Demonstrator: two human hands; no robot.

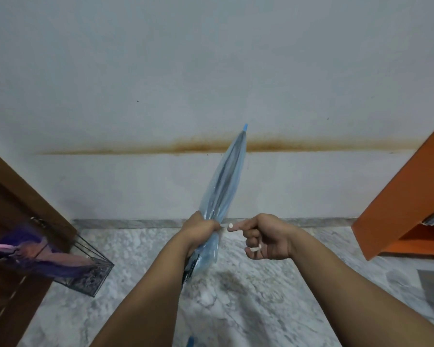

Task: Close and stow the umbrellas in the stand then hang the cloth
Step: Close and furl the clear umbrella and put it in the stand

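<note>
A folded, translucent light-blue umbrella (227, 179) points up toward the wall, its blue tip at the top. My left hand (198, 232) grips it around the gathered canopy, low on the folds. My right hand (263, 237) is just to the right and pinches the umbrella's small closing strap with its white button between thumb and forefinger. A black wire stand (90, 271) sits on the floor at the left and holds a folded purple and pink umbrella (35, 254). The blue umbrella's handle is mostly hidden below my left forearm.
A brown wooden door (8, 196) stands at the left behind the stand. An orange shelf unit (398, 204) fills the right side. The pale wall ahead has a rusty stain line. Marble floor lies below.
</note>
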